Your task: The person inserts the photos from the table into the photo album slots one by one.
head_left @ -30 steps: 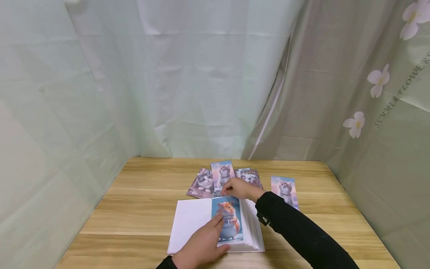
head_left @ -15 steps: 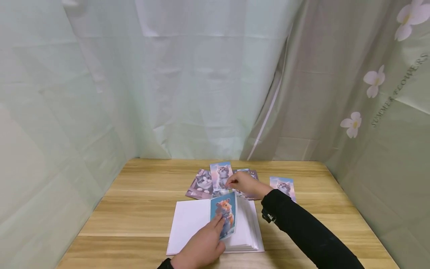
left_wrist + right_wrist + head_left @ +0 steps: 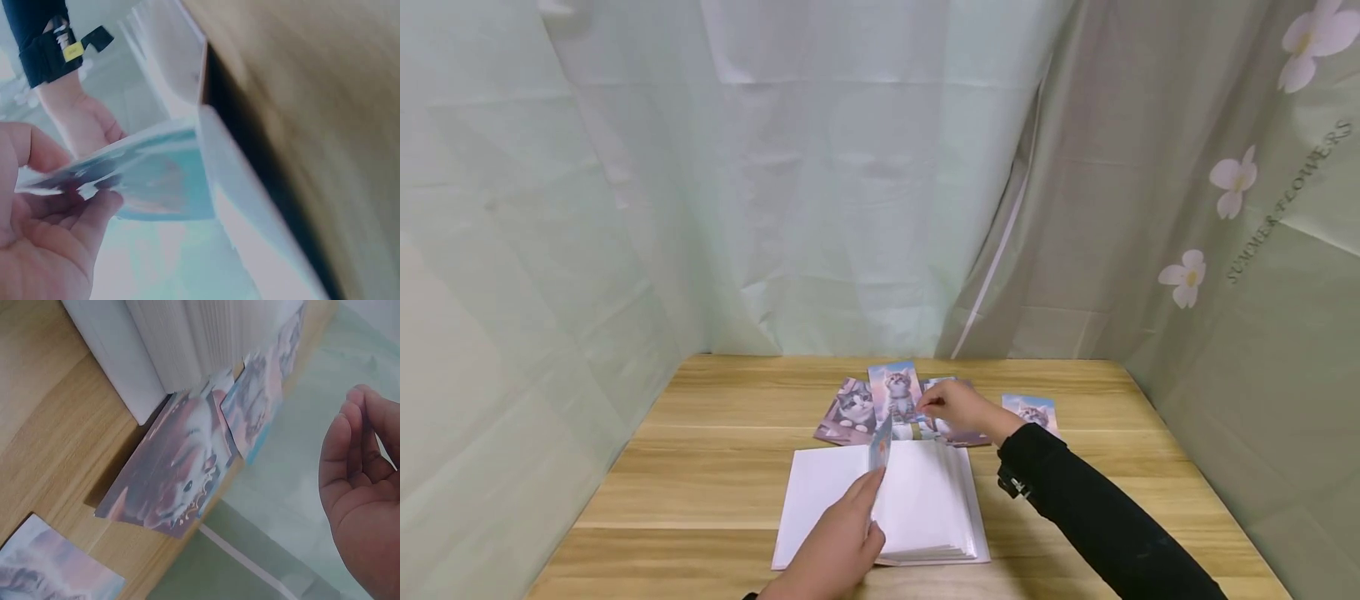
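A white photo album [image 3: 827,487] lies spread on the wooden table. My left hand [image 3: 838,533] pinches one of its page sleeves, which stands nearly upright near the spine. Inside that sleeve [image 3: 165,181] shows a teal picture of a hamster, seen close in the left wrist view. Blank white pages [image 3: 921,500] lie to its right. Over the photo cards behind the album hovers my right hand [image 3: 962,408]. In the right wrist view its thumb meets the bent fingertips, with nothing held between them.
Behind the album lie several photo cards: a grey-and-white cat card [image 3: 852,408], a kitten card [image 3: 895,387] and a mouse-like animal card [image 3: 178,465] partly covered by others. Another kitten card [image 3: 1028,410] lies apart at right, partly hidden by the right arm. Curtains [image 3: 850,208] enclose the table.
The left hand has lifted the hamster page from lying flat and swung it leftward to upright, baring white pages. The right hand has left the page's top edge and shifted slightly right and up.
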Demonstrator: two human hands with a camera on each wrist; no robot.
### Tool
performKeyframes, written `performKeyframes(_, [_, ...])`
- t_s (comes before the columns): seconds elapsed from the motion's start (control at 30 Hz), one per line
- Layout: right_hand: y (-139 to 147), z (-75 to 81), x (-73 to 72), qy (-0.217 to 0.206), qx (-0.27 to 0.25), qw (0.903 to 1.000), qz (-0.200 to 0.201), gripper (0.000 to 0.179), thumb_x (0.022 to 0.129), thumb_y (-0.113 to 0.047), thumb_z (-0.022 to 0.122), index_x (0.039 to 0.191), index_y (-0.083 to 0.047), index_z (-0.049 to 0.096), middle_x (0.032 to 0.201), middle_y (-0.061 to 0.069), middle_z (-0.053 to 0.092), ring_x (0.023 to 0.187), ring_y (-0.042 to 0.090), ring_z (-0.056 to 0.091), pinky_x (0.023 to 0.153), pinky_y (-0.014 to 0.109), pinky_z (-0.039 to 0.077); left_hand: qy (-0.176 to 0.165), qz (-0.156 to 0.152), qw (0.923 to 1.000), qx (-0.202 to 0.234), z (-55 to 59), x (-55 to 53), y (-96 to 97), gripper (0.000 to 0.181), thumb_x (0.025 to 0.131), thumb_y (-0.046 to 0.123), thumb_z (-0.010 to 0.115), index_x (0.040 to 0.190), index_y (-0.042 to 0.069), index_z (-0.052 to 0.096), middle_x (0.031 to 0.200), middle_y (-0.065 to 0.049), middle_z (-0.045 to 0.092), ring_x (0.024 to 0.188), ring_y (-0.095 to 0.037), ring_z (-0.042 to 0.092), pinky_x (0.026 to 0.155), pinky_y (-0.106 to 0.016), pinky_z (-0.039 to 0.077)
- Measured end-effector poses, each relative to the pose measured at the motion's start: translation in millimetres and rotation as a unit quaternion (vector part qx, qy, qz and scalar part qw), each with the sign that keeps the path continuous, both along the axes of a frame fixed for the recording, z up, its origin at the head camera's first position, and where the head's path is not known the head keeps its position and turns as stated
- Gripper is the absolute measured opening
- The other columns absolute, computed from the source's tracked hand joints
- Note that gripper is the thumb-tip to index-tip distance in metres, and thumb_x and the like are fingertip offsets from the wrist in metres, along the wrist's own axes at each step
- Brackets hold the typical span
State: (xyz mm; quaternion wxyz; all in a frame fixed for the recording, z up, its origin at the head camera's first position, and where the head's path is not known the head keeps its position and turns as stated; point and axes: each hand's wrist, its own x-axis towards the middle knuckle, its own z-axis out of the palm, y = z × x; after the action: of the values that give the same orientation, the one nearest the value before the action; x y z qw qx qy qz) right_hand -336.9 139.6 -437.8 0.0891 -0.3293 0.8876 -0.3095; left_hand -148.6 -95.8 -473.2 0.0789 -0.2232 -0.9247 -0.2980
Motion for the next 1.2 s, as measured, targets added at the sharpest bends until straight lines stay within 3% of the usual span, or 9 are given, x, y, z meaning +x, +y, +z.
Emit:
performKeyframes(0.07, [2,0.8,0.0,0.002,0.002,1.0,-0.004,0.016,0.099,-0.005,0.061,0.103,-0.006,0.076,0.1,0.013,0.072,0.08,0.015,0.064,0.068,0.026,0.051,0.039,0.022,0.9989,0.014,1.8,1.4,-2.8,0.063,0.084,0.001,0.057,0.146,-0.006,0.044,0.145,-0.015,0.052,0.126,-0.027,0.057,0.101,-0.045,0.049])
performKeyframes(0.17, [5,0.4,-0.2,0.003,0.003,1.0,-0.007,0.016,0.099,-0.005,0.061,0.103,-0.006,0.076,0.101,0.012,0.073,0.079,0.012,0.063,0.067,0.025,0.05,0.072,0.057,0.9954,0.026,4.3,3.0,-8.2,0.064,0.083,-0.002,0.06,0.145,-0.003,0.046,0.142,-0.013,0.055,0.123,-0.026,0.059,0.1,-0.043,0.05])
performKeyframes(0.3, [9,0.4,0.8,-0.001,0.0,0.9999,-0.01,0.016,0.098,-0.005,0.062,0.104,-0.005,0.077,0.101,0.011,0.073,0.082,0.012,0.065,0.068,0.025,0.051,0.094,0.09,0.9912,0.026,3.9,3.9,-19.3,0.064,0.081,-0.005,0.062,0.144,-0.002,0.048,0.141,-0.014,0.056,0.114,-0.026,0.064,0.092,-0.041,0.055])
performKeyframes(0.47, [17,-1.0,0.7,-0.018,-0.015,0.9996,-0.017,0.017,0.099,-0.005,0.06,0.105,-0.005,0.077,0.103,0.015,0.072,0.085,0.022,0.066,0.068,0.027,0.051,0.123,0.112,0.9858,0.016,0.0,4.2,-36.1,0.063,0.077,-0.01,0.065,0.139,-0.006,0.053,0.144,-0.016,0.053,0.108,-0.025,0.065,0.08,-0.039,0.057])
performKeyframes(0.67, [29,-5.8,-0.2,-0.03,-0.01,0.9988,-0.038,0.017,0.099,-0.005,0.061,0.106,-0.004,0.076,0.103,0.013,0.071,0.087,0.025,0.066,0.071,0.028,0.054,0.134,0.124,0.9831,-0.016,-5.3,5.9,-53.6,0.052,0.072,-0.011,0.066,0.124,-0.008,0.064,0.138,-0.016,0.059,0.111,-0.031,0.066,0.084,-0.043,0.057])
performKeyframes(0.8, [37,-8.4,1.1,-0.036,-0.012,0.9982,-0.048,0.018,0.099,-0.006,0.061,0.109,0.001,0.075,0.106,0.017,0.071,0.092,0.026,0.069,0.074,0.03,0.056,0.118,0.116,0.9858,-0.031,-11.2,6.3,-63.4,0.043,0.072,-0.012,0.066,0.114,-0.009,0.069,0.132,-0.017,0.063,0.113,-0.033,0.065,0.091,-0.044,0.055])
performKeyframes(1.03, [44,-8.7,5.5,-0.034,-0.019,0.9978,-0.054,0.016,0.098,-0.006,0.063,0.105,-0.002,0.076,0.104,0.016,0.073,0.092,0.023,0.069,0.077,0.032,0.056,-0.001,0.094,0.9938,-0.059,-19.1,6.5,-73.2,0.035,0.077,-0.005,0.073,0.112,-0.009,0.068,0.131,-0.026,0.06,0.12,-0.041,0.059,0.102,-0.052,0.047])
performKeyframes(1.2, [52,-8.2,6.3,-0.038,-0.03,0.9967,-0.065,0.016,0.098,-0.007,0.063,0.106,-0.004,0.077,0.105,0.017,0.072,0.094,0.03,0.068,0.075,0.031,0.055,-0.023,0.084,0.9945,-0.057,-21.6,5.7,-72.7,0.038,0.077,-0.002,0.074,0.113,-0.011,0.067,0.132,-0.029,0.058,0.122,-0.044,0.056,0.104,-0.055,0.044])
